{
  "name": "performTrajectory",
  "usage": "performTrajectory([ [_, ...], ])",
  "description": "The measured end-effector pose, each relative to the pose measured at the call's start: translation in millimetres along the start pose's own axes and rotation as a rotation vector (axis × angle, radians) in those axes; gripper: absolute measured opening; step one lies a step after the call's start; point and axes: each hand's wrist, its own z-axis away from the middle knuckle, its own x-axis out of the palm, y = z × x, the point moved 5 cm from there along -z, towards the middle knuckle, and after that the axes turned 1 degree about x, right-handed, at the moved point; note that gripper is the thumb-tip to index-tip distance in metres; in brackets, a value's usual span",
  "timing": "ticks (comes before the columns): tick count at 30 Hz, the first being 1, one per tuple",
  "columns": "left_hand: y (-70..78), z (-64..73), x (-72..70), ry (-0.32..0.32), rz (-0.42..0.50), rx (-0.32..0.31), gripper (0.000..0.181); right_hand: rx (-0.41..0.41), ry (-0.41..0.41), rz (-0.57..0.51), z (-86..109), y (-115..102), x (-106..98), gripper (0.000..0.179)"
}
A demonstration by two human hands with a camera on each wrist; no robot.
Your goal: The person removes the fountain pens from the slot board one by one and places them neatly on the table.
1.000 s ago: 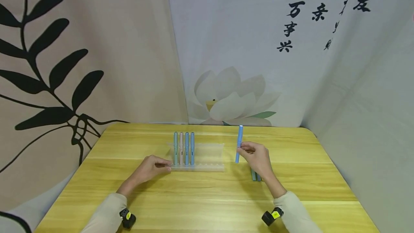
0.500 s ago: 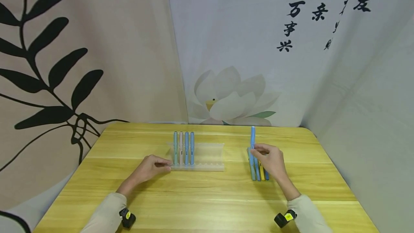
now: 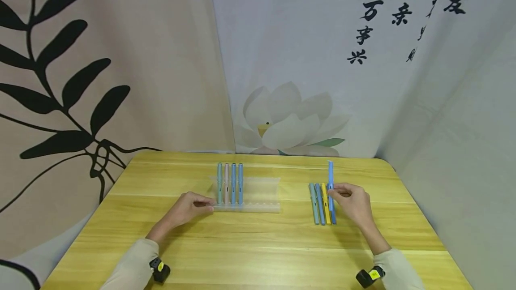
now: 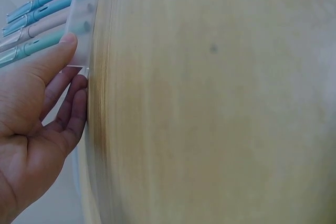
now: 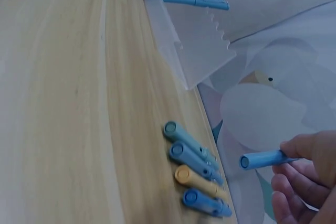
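Observation:
My left hand [image 3: 192,209] pinches the near left corner of a clear plastic pen stand [image 3: 260,196], thumb on top, as the left wrist view shows. Standing in its left slots are a green pen [image 3: 219,185], a pale pink pen [image 3: 226,185] and two blue pens [image 3: 240,185]. My right hand [image 3: 354,202] holds another blue pen [image 5: 262,159] between thumb and fingers, roughly upright. In the head view this pen overlaps the right end of a row lying on the table: a green pen [image 3: 314,205], a blue pen [image 3: 320,205], a yellow pen [image 3: 325,205] and a darker blue pen [image 5: 205,202].
The wooden table [image 3: 242,254] runs back to a cloth backdrop [image 3: 306,57] printed with a lotus and dark characters. The stand's right-hand slots hold no pens. The loose row lies to the right of the stand.
My right hand has carried the blue pen rightward from near the stand, across the loose row to its right end, uncovering that row. The left hand stays on the stand.

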Motion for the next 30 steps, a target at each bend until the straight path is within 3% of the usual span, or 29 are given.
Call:
performTrajectory([
  [11, -1.1, 0.6, -1.4, -0.002, 0.011, -0.014, 0.031, 0.056, -0.001, 0.044, 3.4, 21.7, -10.1, 0.030],
  [30, 0.0, 0.7, -0.8, -0.013, 0.019, -0.010, 0.032, 0.166, -0.067, 0.134, 6.9, 55.3, -2.8, 0.033],
])
